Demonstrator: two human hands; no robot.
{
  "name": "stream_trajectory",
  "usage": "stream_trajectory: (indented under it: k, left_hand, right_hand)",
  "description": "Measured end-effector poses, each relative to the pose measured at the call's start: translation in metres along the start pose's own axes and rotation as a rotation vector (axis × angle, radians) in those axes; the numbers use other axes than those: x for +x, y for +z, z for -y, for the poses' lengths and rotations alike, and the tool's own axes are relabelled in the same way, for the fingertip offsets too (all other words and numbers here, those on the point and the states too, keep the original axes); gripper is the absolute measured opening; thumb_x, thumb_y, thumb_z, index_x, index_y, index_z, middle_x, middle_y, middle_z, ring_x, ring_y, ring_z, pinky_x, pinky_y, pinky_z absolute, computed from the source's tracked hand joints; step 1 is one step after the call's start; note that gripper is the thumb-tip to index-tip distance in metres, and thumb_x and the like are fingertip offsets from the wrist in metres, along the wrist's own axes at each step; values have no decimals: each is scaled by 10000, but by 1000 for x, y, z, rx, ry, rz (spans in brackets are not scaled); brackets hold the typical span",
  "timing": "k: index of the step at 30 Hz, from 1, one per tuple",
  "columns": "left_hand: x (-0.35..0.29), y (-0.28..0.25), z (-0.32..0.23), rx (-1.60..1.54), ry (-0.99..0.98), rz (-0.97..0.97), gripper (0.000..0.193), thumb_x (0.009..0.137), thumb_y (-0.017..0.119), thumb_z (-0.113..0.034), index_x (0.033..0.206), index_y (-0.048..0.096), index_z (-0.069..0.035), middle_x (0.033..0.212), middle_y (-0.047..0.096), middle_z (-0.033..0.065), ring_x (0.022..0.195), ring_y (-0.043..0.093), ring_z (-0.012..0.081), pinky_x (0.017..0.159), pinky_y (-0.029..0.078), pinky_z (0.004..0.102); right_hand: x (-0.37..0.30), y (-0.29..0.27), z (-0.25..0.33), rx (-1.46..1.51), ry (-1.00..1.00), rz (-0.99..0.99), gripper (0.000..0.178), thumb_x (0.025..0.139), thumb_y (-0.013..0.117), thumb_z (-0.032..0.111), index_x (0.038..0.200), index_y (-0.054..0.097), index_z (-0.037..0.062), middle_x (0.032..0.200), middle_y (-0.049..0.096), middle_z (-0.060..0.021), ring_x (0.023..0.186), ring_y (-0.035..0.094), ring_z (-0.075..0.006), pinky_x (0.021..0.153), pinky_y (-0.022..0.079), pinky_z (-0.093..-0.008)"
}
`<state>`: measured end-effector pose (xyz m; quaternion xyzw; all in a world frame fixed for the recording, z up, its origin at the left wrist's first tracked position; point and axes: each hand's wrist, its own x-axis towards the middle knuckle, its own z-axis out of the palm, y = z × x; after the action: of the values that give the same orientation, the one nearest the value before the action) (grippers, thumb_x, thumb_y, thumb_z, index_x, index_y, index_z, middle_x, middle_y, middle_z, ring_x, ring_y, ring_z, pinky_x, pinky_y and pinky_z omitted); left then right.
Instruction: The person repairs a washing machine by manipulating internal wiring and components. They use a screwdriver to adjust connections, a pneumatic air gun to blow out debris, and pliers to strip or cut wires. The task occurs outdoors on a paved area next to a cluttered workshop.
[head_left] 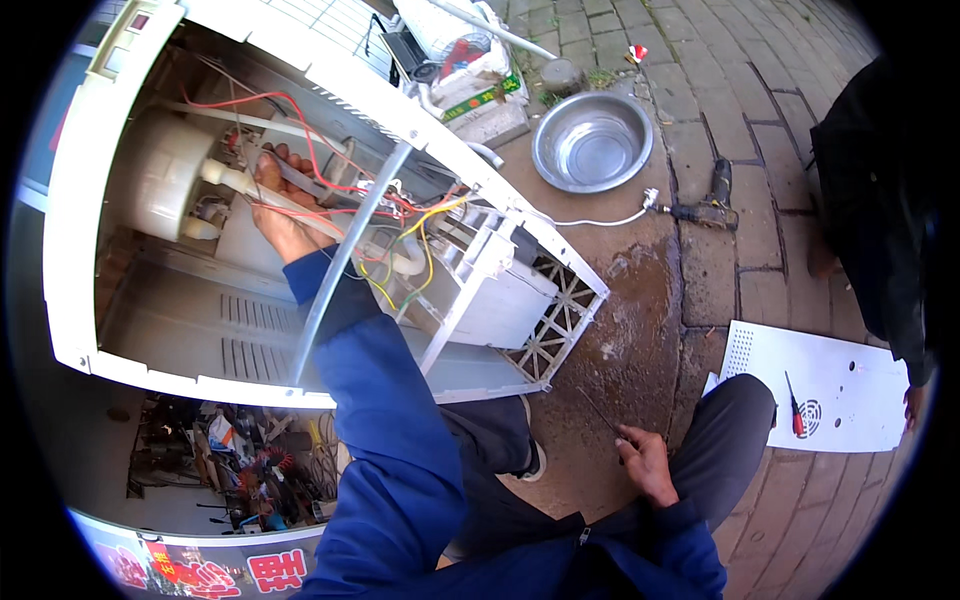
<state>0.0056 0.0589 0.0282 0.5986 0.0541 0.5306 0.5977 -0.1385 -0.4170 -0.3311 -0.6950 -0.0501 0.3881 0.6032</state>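
Observation:
A white appliance cabinet [300, 52], like a water dispenser, lies on its side with its inside exposed. My left hand [285, 205] reaches deep into it, its fingers closed around pale tubing [305, 182] beside a round white tank [165, 175]. Red wires [290, 100] and yellow-green wires [430, 250] run about the wrist. A translucent hose [350, 260] crosses the opening above my forearm. Low by my right knee, my right hand [648, 468] is closed on a thin-shafted tool [597, 408]; its handle is hidden in the fingers.
A metal basin [592, 142] and a cordless drill [712, 205] sit on the paving. At right, a white panel [850, 385] carries a red-handled screwdriver [796, 408]; another person [880, 200] is beside it. A bin of jumbled parts [240, 465] is at lower left. Wet ground [630, 310] borders the cabinet.

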Motion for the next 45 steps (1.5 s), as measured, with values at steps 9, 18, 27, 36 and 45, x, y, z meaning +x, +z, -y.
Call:
stream_trajectory:
  k: [9,18,27,36,45]
  left_hand:
    - [-32,25,-10,203,-7,-47,418,937,730,-317,1232,614,-45,1126,642,107,1052,615,218,884,540,413]
    - [-36,53,-15,3,-24,-140,335,927,762,-327,1087,590,-89,901,587,44,831,569,149,722,508,330]
    - [-38,2,11,170,-1,51,252,971,672,-262,1024,634,-19,1000,613,86,827,632,190,718,546,351]
    - [-18,-14,31,94,-193,12,387,985,624,-311,1170,619,29,1045,659,157,911,699,291,782,637,440]
    - [-17,-30,33,72,-271,28,401,936,673,-352,1146,655,-11,1059,722,174,920,721,299,815,622,462]
  right_hand:
    - [0,-1,-1,41,39,-21,326,910,657,87,1210,686,-36,802,711,-145,724,656,-139,692,520,-319]
    - [0,-1,16,35,-15,-22,329,918,644,56,1212,668,-89,736,657,-55,662,603,-108,608,492,-292]
    - [-6,-7,5,-67,-4,-37,315,909,654,125,1185,688,-22,984,718,-261,941,731,-319,827,537,-384]
    - [-4,-5,4,-59,-50,-70,337,914,645,136,1204,677,-32,1102,694,-284,1061,696,-392,898,532,-411]
    - [31,4,44,-56,-91,-233,367,932,601,148,1248,628,-35,1036,689,-300,1025,676,-445,876,527,-454]
